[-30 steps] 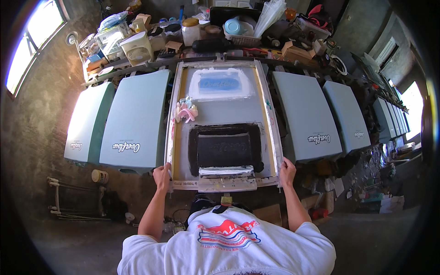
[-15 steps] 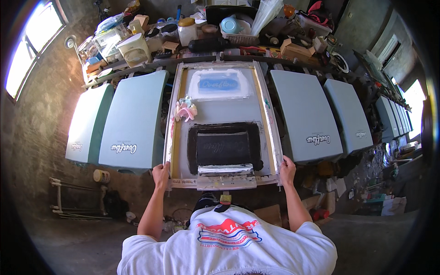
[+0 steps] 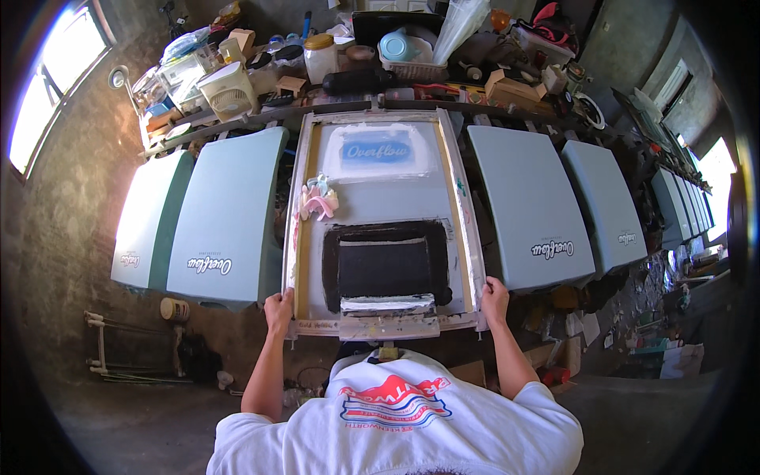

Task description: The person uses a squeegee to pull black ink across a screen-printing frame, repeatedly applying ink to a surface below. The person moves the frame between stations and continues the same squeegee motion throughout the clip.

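Both my hands grip the near corners of a screen-printing frame (image 3: 464,214). My left hand (image 3: 279,311) is closed on its left rail, my right hand (image 3: 495,301) on the right one. Stretched inside the frame, the grey mesh (image 3: 380,198) carries a blue patch with pale lettering at the far end and a black ink-covered rectangle nearer me. A squeegee (image 3: 388,315) lies across the near end, white and black along its edge, with neither hand on it. Pink and pale-blue crumpled scraps (image 3: 319,204) cling to the left side. What lies beneath the mesh is hidden.
Light-blue fabric-covered boards with printed lettering stand on either side, the left board (image 3: 229,206) and right board (image 3: 530,206) nearest. Behind runs a cluttered bench with a lidded jar (image 3: 321,59), a small fan (image 3: 229,89) and a basket (image 3: 414,70). Pipes (image 3: 103,348) stand low at left.
The frame's near end appears slightly lower in view, my hands still on it. Lettering in the blue patch shows brighter; faint lettering in the black rectangle no longer shows.
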Action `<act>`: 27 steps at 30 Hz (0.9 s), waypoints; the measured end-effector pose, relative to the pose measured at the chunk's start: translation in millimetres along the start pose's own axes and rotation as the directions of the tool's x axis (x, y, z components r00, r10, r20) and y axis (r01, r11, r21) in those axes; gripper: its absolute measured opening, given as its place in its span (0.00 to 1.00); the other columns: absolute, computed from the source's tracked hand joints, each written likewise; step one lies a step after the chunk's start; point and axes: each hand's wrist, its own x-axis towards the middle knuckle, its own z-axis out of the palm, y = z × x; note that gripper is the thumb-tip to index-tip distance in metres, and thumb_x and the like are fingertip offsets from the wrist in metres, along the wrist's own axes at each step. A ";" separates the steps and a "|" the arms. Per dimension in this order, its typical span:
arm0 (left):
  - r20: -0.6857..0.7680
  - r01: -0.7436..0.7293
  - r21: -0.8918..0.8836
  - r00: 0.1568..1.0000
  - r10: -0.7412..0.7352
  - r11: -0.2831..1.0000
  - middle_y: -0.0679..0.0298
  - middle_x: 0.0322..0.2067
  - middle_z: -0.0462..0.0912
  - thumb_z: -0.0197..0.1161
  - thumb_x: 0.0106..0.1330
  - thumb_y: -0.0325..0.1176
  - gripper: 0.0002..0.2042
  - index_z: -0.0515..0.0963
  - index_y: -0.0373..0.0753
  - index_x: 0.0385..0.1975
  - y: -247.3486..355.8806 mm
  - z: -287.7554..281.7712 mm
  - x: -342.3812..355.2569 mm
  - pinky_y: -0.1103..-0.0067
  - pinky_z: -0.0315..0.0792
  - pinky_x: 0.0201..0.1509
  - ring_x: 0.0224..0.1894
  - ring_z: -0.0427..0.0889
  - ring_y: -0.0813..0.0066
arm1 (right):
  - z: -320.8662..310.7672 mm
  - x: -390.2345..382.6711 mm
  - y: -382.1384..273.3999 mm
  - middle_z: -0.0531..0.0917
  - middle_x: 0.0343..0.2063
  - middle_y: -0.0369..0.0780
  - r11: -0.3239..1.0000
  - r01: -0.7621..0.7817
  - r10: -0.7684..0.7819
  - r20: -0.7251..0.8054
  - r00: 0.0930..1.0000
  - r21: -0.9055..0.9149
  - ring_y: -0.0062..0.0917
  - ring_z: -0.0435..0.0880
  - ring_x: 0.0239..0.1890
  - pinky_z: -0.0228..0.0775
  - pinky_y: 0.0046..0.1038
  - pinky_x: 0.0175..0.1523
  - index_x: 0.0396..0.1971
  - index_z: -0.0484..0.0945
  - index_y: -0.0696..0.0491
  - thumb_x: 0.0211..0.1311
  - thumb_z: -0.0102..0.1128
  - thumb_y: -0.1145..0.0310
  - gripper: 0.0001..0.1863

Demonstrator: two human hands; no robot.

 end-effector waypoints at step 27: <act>-0.040 -0.908 0.199 0.369 0.928 0.370 0.55 0.33 0.79 0.62 0.40 0.21 0.13 0.78 0.37 0.29 199.8 115.6 127.5 0.61 0.71 0.51 0.43 0.79 0.51 | 125.0 160.5 -213.7 0.84 0.25 0.49 0.755 0.651 -0.594 0.342 0.728 -0.075 0.48 0.85 0.34 0.78 0.48 0.43 0.20 0.78 0.57 0.41 0.61 0.77 0.02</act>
